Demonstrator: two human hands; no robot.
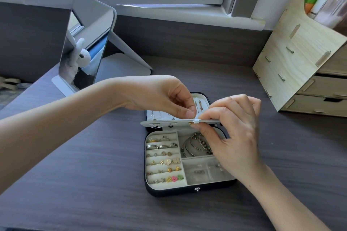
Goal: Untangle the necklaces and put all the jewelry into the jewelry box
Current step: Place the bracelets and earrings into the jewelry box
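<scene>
A black jewelry box (187, 190) lies open on the dark wooden desk. Its left side holds rows of rings and earrings (163, 162); its upper right compartment holds bangles (195, 145). A grey inner flap (165, 123) with earrings pinned to it stands nearly level over the hinge. My right hand (232, 137) pinches the flap's edge at a small white tab (196, 121). My left hand (165, 97) reaches over from the left, its thumb and fingertips pinching at the same spot. Necklaces (200, 106) hang in the lid behind.
A tilted standing mirror (88, 43) with a white base is at the back left. A pale wooden drawer organizer (300, 65) stands at the right. A window sill runs along the back. Bare desk lies in front of the box.
</scene>
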